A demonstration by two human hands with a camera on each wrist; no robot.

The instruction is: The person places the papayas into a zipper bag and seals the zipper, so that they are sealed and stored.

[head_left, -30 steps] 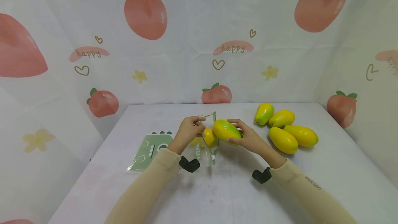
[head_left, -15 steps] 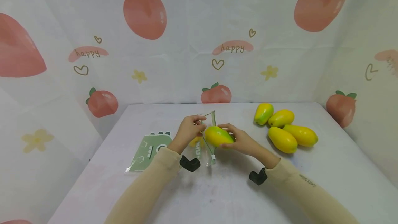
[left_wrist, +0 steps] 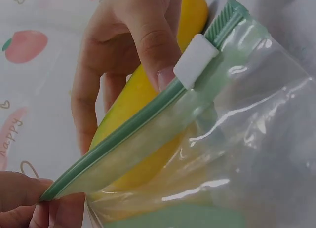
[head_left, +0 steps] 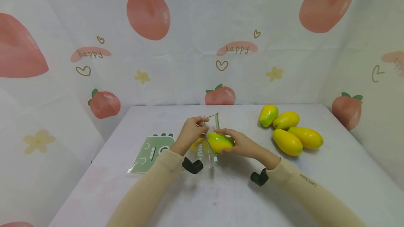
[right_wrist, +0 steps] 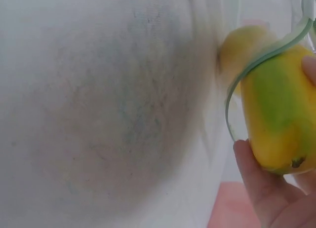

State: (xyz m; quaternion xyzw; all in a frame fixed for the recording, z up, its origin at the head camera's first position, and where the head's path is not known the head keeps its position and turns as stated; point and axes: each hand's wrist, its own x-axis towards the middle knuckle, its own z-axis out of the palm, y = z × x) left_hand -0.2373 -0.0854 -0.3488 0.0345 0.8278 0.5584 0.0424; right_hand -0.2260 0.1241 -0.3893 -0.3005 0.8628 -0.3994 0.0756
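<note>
In the head view my left hand pinches the green rim of a clear slider zip bag. A white slider sits on that rim in the left wrist view. My right hand grips a yellow-green papaya by its rear end, fingers along one side and thumb along the other. The papaya's front part is within the bag's open mouth; its stem end faces back in the right wrist view. Another yellow papaya lies deeper inside the bag, partly hidden by the left hand in the head view.
Several loose papayas lie in a group at the back right of the white table. A flat green printed bag lies left of the left hand. A fruit-printed cloth hangs behind the table.
The right hand has carried its papaya left and slightly down, from in front of the bag's mouth into it. The left hand has kept its pinch on the rim, nearly still.
</note>
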